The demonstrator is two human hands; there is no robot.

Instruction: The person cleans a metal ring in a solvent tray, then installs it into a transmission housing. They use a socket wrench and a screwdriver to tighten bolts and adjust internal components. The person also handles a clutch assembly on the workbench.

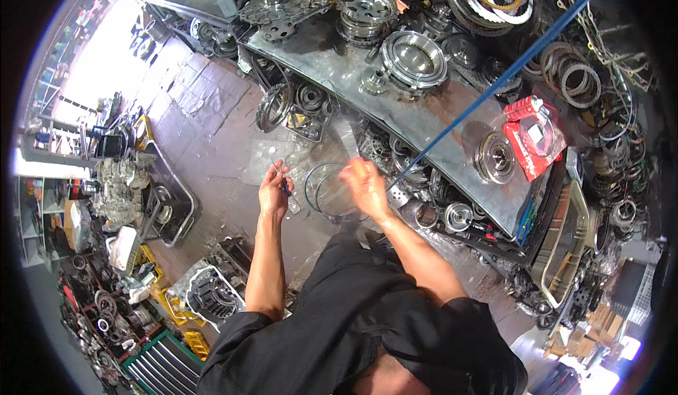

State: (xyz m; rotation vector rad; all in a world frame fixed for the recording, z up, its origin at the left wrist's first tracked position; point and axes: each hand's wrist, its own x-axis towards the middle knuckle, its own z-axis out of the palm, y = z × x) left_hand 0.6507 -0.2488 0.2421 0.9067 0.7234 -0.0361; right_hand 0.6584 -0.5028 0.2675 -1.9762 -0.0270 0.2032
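My left hand [274,189] is held out over the floor, its fingers closed round a small dark-blue thing [286,187] whose kind I cannot make out. A thin dark tip shows above the fingers. To its right, near the workbench edge, my right hand [364,184] is smeared by motion and looks closed. Beyond its fingers is a blurred, see-through streak [346,139], perhaps clear plastic. Between the hands are thin dark rings [308,192]; whether a hand holds them or they lie lower down, I cannot tell.
A metal-topped workbench [452,137] crosses the right side, bearing a round metal drum [414,59], a red package [534,141] and stacked rings. A blue strap [498,84] slants over it. Gearbox housings [121,189] and a green-edged drawer cabinet [166,367] stand left.
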